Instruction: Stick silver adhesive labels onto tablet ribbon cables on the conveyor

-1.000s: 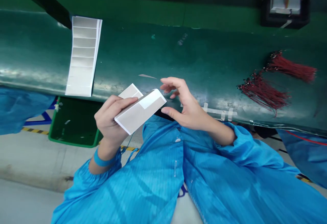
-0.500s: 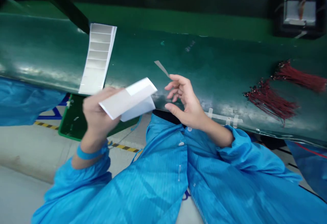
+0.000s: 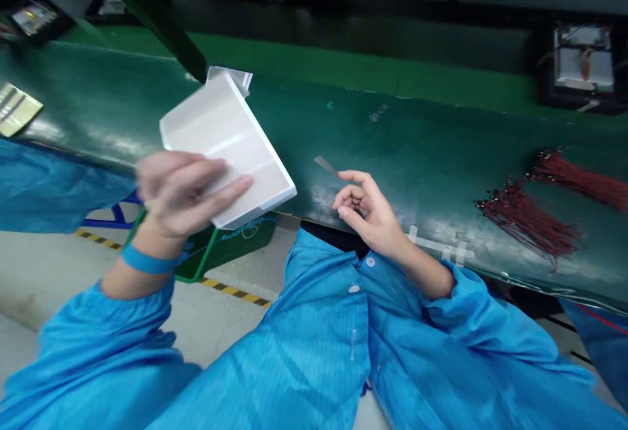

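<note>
**Two hands, one white stack**

Your left hand grips the white sheet stack, fingers across its near edge, above the belt's edge. Your right hand, fingers curled, seemingly pinches a thin strip over the green belt. Red wire bundles lie well right.

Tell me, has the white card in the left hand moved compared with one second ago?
Yes. The white card went up and left, from the table edge onto the label strip.
</note>
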A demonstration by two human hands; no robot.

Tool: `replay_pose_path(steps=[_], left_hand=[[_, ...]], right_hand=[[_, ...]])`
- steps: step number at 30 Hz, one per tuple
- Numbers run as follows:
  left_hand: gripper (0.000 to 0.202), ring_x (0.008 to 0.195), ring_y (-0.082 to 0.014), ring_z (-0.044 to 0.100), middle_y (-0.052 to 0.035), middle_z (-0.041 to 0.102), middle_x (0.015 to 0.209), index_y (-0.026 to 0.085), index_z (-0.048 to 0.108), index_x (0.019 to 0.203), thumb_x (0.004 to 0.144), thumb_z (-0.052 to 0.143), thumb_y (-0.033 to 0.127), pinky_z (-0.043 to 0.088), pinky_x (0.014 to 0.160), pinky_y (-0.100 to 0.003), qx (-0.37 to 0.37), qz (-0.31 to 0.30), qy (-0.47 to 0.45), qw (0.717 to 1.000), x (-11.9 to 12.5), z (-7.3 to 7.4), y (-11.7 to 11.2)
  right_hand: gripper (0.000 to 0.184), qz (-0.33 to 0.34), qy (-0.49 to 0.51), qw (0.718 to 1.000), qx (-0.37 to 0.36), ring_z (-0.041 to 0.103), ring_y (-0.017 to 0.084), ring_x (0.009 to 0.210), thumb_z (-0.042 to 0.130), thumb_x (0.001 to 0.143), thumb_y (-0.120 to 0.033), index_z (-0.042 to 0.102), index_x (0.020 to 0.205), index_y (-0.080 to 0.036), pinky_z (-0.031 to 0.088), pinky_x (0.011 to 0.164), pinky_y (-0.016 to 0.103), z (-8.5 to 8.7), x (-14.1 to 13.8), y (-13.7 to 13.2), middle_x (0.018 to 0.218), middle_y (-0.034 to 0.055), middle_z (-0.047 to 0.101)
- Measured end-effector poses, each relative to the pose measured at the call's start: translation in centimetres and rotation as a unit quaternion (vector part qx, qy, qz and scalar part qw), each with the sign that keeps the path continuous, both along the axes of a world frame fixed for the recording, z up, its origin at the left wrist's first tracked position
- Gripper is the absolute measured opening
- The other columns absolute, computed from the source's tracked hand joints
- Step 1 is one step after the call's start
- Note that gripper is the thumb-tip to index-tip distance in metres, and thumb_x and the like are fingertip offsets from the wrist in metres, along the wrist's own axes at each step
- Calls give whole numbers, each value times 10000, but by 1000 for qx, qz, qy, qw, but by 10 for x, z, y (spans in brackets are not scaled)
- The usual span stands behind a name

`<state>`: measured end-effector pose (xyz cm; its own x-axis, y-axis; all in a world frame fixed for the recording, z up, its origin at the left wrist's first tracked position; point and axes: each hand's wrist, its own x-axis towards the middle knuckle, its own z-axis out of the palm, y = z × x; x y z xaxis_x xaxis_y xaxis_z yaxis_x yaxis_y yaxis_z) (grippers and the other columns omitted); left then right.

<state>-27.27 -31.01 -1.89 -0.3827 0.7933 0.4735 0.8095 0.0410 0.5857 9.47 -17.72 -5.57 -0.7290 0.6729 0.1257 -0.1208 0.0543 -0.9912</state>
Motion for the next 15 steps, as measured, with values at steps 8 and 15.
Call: replay_pose_path(steps=[8,15], left_hand=[[749,1130,-321,636,-120,760,1106,213,800,756,425,933,871,537,1118,-612,-224,-131,-3,966,-71,-58,12],[494,1297,-311,515,-114,665,1329,130,750,750,545,1046,469,348,1288,-649,-237,13,25,971,-142,-26,29]], right_hand=[[444,-31,-39,997,-53,584,122,724,682,975,-436,488,1324,-241,478,699,279,-18,21,8,887,-24,658],[477,-20,-46,997,-58,609,141,758,702,968,-477,498,1332,-245,495,739,304,-24,16,7,888,-12,668]])
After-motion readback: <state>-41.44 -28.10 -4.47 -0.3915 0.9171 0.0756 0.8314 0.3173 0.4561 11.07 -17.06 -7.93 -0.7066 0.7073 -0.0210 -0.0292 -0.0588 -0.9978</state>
